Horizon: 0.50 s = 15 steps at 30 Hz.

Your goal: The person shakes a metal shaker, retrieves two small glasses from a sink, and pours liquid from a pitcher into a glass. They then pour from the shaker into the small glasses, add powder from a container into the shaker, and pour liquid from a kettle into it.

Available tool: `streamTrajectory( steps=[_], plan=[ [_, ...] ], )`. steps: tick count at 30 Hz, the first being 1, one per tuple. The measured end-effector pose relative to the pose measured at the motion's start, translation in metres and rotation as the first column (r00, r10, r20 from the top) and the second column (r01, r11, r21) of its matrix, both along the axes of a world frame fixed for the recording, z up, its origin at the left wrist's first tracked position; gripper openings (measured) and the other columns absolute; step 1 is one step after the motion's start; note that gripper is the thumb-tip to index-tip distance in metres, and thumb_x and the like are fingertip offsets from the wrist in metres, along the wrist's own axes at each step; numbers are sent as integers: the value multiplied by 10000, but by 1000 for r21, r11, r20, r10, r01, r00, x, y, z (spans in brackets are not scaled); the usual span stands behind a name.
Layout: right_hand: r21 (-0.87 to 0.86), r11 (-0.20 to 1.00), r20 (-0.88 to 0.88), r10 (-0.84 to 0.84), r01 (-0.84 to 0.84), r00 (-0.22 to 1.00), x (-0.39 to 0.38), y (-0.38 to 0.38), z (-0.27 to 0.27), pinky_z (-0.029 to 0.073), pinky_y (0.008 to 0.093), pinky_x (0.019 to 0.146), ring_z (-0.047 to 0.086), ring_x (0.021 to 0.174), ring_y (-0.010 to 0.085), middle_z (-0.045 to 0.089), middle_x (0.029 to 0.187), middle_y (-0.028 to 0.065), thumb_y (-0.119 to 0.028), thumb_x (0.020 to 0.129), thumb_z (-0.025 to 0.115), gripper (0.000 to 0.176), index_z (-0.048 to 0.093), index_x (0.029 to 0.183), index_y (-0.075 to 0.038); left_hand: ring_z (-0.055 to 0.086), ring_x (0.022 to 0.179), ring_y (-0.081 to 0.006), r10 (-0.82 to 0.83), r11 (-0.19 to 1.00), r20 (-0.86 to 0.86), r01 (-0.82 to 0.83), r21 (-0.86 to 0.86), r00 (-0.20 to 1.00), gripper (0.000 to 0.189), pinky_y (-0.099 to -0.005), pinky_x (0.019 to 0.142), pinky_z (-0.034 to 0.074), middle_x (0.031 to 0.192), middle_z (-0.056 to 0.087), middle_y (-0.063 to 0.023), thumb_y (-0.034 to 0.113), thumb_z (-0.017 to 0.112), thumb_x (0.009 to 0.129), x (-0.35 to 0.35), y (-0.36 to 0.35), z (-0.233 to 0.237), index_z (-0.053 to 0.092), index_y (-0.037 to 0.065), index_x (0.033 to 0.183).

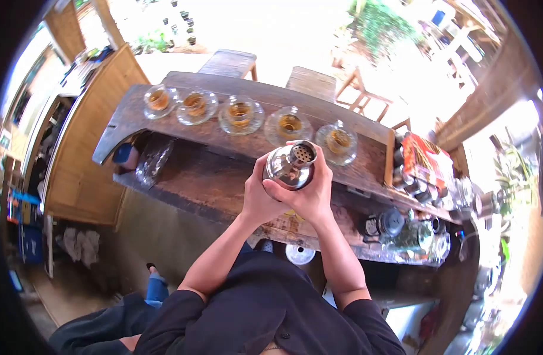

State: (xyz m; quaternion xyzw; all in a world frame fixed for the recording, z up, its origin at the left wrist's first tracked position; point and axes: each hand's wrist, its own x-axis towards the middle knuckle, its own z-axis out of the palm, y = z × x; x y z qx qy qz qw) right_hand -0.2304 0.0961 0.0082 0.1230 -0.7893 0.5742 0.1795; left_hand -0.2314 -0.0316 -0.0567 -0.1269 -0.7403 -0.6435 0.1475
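Observation:
A shiny metal cocktail shaker (285,168) is held up in front of me between both palms. Its perforated strainer top is uncovered and tilts toward me. My left hand (258,195) wraps its left side, and my right hand (316,192) wraps the right side, with a thumb across the front. Beyond it, a row of clear glass cups on glass saucers stands along the wooden counter (366,131), each with amber liquid. The nearest are a glass cup (290,122) just behind the shaker and another glass cup (339,139) to its right.
Glass jars (416,235) and a dark-lidded container (392,222) crowd the lower shelf at right, below an orange-red packet (426,158). A crumpled plastic bag (154,163) lies at left. Stools (229,62) stand beyond the counter. Another person's leg (156,288) shows at lower left.

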Motion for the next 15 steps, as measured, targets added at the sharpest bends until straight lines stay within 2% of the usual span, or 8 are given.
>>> streamTrajectory(
  steps=[2,4,8,10,12,13,15],
  plan=[
    [4,998,-20,66,-66,998,-12,-17,-10,574,346,893,720,965,180,733,1042,105,-303,637,974,785,582,1253,-13,701,1137,-228,86,994,-2,-86,-68,996,955,-377,984,543,1227,702,-134,266,961,606,4,-20,3,482,56,1405],
    [14,993,-43,116,-116,992,-20,-33,-14,575,343,886,721,958,178,733,1035,104,-298,634,970,774,587,1243,-11,703,1124,-216,62,998,9,-62,29,998,942,-377,977,547,1214,707,-130,256,955,605,5,-38,1,484,54,1395],
    [22,965,-16,261,-260,965,-34,-67,-25,570,332,881,714,937,161,729,1032,98,-300,615,958,752,607,1212,-4,702,1111,-213,146,989,59,-148,31,988,910,-373,970,550,1195,708,-126,209,935,598,8,-71,-18,489,52,1375],
    [18,947,8,320,-320,947,-38,-82,-29,568,325,876,707,931,152,725,1030,91,-300,604,948,748,612,1205,-7,675,1150,-207,161,987,98,-160,-12,982,905,-378,999,533,1235,684,-120,184,928,594,10,-89,-24,491,51,1375],
    [-15,921,60,390,-390,919,-47,-95,-34,560,326,889,700,952,150,718,1047,92,-299,600,937,741,617,1204,-11,639,1188,-198,-13,989,150,-9,149,989,909,-381,1031,512,1269,654,-108,168,924,591,8,-111,-33,486,51,1379],
    [-27,883,77,470,-469,879,-53,-102,-36,555,327,896,698,961,151,716,1053,93,-301,599,933,739,619,1204,-14,617,1207,-198,-13,980,182,-23,197,983,918,-379,1048,498,1281,630,-98,164,925,594,13,-116,-38,476,50,1387],
    [-28,819,132,572,-573,810,-56,-117,-34,533,334,926,690,1012,181,705,1107,102,-337,606,952,782,621,1238,-17,619,1204,-196,14,987,178,-42,157,984,921,-376,1045,500,1279,632,-96,167,928,598,14,-136,-50,474,52,1392]
  ],
)
